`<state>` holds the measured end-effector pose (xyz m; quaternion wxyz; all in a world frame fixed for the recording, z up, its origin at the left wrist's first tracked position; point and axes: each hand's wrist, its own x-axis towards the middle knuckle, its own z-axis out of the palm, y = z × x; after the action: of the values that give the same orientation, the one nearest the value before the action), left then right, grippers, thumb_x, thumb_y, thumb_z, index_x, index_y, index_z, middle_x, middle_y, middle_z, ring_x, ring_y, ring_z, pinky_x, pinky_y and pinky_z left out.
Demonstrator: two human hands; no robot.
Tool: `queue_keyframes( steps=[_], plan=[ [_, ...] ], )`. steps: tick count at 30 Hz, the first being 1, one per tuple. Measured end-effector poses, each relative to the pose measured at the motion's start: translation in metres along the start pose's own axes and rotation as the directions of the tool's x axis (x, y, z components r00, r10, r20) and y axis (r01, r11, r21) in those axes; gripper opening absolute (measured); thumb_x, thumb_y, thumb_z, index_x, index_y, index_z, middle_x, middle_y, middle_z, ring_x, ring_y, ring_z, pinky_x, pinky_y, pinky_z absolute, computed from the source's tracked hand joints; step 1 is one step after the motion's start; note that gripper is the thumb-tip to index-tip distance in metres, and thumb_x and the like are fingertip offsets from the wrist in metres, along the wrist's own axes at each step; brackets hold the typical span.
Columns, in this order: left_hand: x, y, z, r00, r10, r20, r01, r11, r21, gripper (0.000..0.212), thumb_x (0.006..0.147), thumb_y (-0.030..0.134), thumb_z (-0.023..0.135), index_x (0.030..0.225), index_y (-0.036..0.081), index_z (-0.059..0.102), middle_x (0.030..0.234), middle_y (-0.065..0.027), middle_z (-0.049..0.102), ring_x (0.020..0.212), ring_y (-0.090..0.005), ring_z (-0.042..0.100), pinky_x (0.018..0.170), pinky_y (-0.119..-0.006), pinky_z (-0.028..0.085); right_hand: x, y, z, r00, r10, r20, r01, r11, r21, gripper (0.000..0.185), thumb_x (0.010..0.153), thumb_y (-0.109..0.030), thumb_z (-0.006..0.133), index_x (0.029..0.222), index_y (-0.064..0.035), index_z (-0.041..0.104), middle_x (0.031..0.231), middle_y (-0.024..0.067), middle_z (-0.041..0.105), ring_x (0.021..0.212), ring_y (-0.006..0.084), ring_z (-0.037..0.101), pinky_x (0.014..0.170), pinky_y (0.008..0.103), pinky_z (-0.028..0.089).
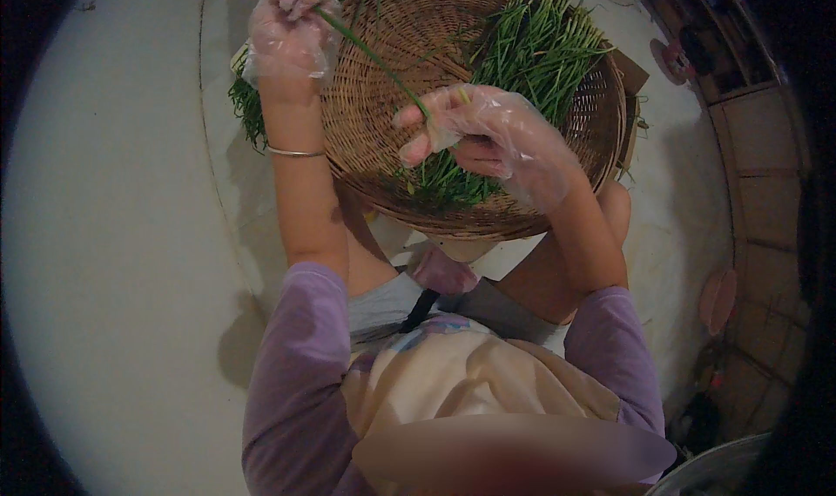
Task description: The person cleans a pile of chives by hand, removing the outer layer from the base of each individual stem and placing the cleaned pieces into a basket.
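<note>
A single long green stalk [372, 53], thin like a chive, stretches between my two hands. My left hand [294, 29], in a clear plastic glove, pinches its upper end at the top of the view. My right hand [486, 130], gloved the same way, holds the lower end between thumb and fingers above a round wicker basket [372, 114]. Inside the basket at the right lies a thick bunch of green stalks [539, 55], their pale ends towards the upper right. Loose green leaves [450, 182] lie in the near part, partly hidden beneath my right hand.
More greens [246, 107] lie beyond the basket's left rim, partly behind my left arm. Cardboard [630, 75] shows at its right side. A pink slipper [718, 300] is on the pale floor [130, 235] at the right. A container rim [718, 463] shows at lower right.
</note>
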<state>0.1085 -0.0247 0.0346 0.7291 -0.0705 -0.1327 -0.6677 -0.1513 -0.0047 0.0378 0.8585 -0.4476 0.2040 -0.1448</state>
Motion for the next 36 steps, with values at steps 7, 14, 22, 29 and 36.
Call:
queue_keyframes(
  steps=[7,14,22,29,36],
  plan=[
    [-0.005,0.011,-0.01,0.981,0.188,0.041,-0.192,0.956,0.223,0.027,0.104,0.023,0.035,0.109,0.003,0.053,0.07,-0.0052,0.045,0.06,-0.015,0.039,0.085,-0.041,0.051,0.001,0.002,-0.002,0.99,0.069,-0.121,-0.087,0.984,-0.156,0.031,0.081,-0.014,0.058,0.107,0.0031,0.061,0.081,0.0096,0.068,0.045,0.0019,0.036,0.04,0.0159,0.027],
    [-0.011,0.048,-0.013,0.979,0.084,0.183,-0.133,0.952,0.275,0.013,0.095,0.008,0.046,0.1,-0.002,0.053,0.067,-0.0009,0.043,0.056,-0.0082,0.037,0.053,-0.025,0.032,-0.01,-0.008,-0.02,0.982,-0.047,-0.184,-0.018,0.943,-0.333,0.024,0.08,-0.017,0.059,0.099,-0.0039,0.066,0.094,0.0061,0.066,0.069,0.0051,0.049,0.06,0.0205,0.038],
    [0.022,0.076,0.034,0.845,0.282,0.454,-0.158,-0.679,0.717,0.025,0.091,0.02,0.058,0.11,0.007,0.064,0.095,-0.0071,0.068,0.073,-0.0205,0.062,0.072,-0.029,0.049,-0.092,-0.059,-0.195,0.531,-0.817,-0.223,-0.58,-0.159,-0.799,0.036,0.093,-0.02,0.048,0.125,-0.0087,0.057,0.108,0.011,0.066,0.104,0.0191,0.059,0.089,0.032,0.045],
    [0.088,0.078,-0.06,0.876,-0.259,0.407,-0.231,-0.966,-0.117,0.031,0.095,0.027,0.051,0.104,0.003,0.067,0.104,-0.015,0.068,0.095,-0.022,0.064,0.08,-0.029,0.049,-0.047,-0.069,-0.129,0.496,-0.857,-0.138,0.819,0.515,-0.251,0.051,0.101,-0.044,0.036,0.128,-0.0028,0.051,0.135,0.017,0.052,0.123,0.0299,0.05,0.106,0.0438,0.037],
    [-0.029,-0.11,0.055,0.956,-0.288,0.056,-0.168,-0.382,0.909,0.031,0.099,0.014,0.04,0.122,0.004,0.059,0.118,-0.0083,0.062,0.106,-0.0204,0.06,0.091,-0.036,0.048,-0.021,-0.062,-0.065,0.711,-0.699,-0.076,0.696,0.715,-0.065,0.075,0.096,-0.058,0.039,0.143,-0.0003,0.029,0.145,0.0223,0.036,0.134,0.036,0.037,0.109,0.0519,0.034]
  ],
)
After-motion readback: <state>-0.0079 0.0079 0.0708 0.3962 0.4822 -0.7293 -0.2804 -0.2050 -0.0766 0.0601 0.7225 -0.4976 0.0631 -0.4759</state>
